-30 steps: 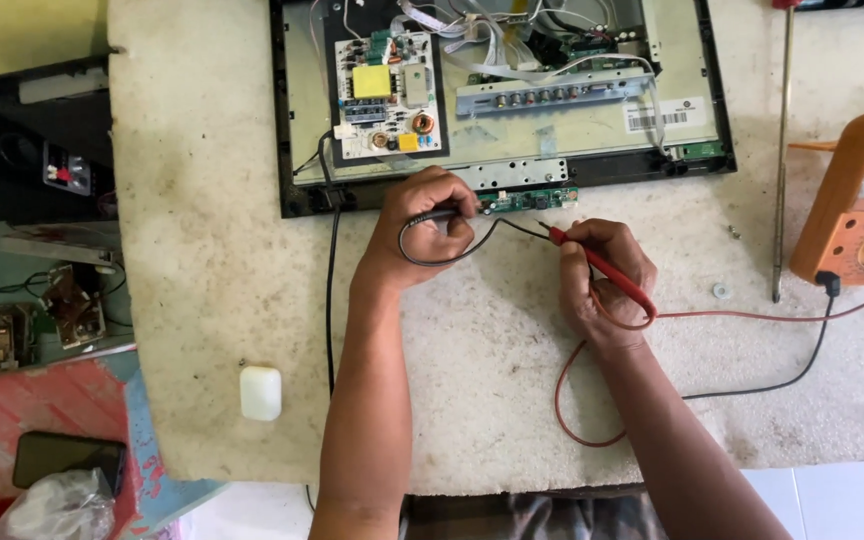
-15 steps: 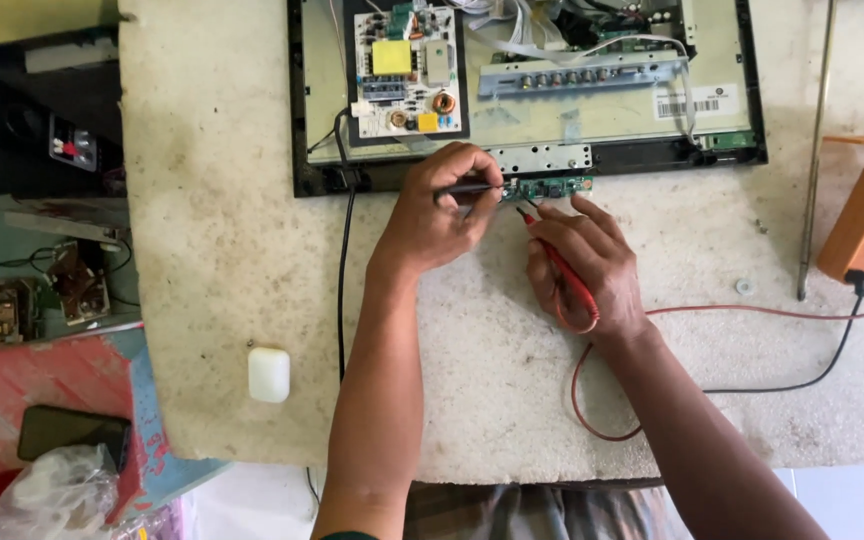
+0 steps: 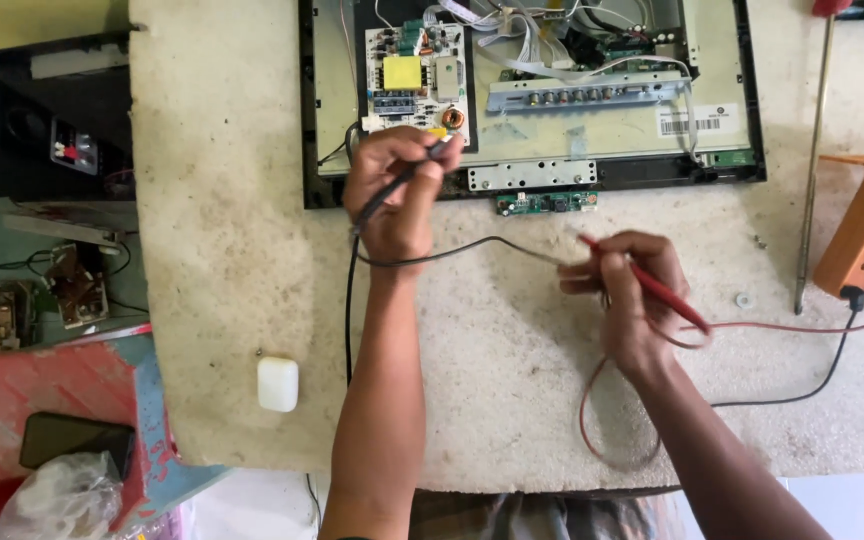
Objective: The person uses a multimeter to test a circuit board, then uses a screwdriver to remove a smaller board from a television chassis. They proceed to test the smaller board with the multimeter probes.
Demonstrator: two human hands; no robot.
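the left hand is clenched around a black test probe, its tip at the lower edge of the power supply board inside the opened flat-screen tv. the right hand grasps a red test probe over the table, just below the tv's bottom frame, near the small green circuit board. a white case lies well below the tv.
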